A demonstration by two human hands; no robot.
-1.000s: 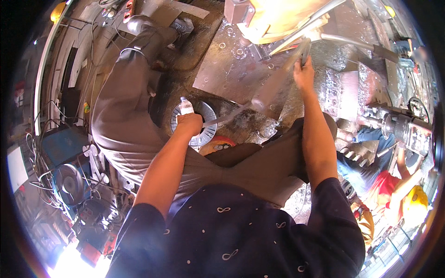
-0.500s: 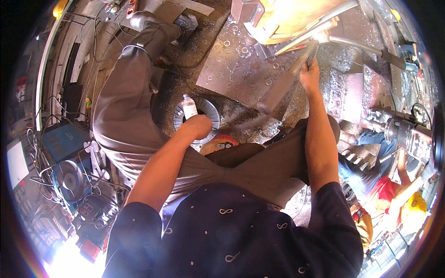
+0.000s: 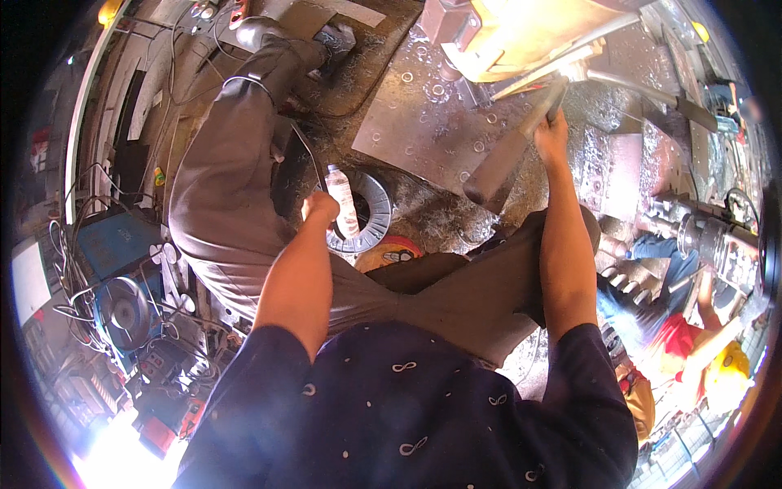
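Observation:
My left hand (image 3: pixel 320 209) is closed around the lower end of a thin, dark curved strip (image 3: pixel 307 147) that rises toward my knee. Beside that hand, a clear plastic bottle (image 3: pixel 345 208) stands over a round ribbed reel (image 3: pixel 380 208). My right hand (image 3: pixel 552 138) reaches forward, its fingers wrapped around a bar-shaped tool with a thick dark grip (image 3: pixel 493 175). That grip slants toward me over a steel plate (image 3: pixel 407 134). Glare washes out the tool's far end, so its kind cannot be told.
A tan hide-like sheet (image 3: pixel 529 33) lies at the far edge beside another dark-handled bar (image 3: pixel 696 114). Cables and a blue machine (image 3: pixel 118 248) fill the left side. At right, a person in a yellow helmet (image 3: pixel 727 364) works by metal parts. A cap-like item (image 3: pixel 391 254) lies between my legs.
My left hand has moved left, away from in front of the bottle. The strip, now clear, points up and left, where a blurred streak lay to the right before. My right hand barely shifted.

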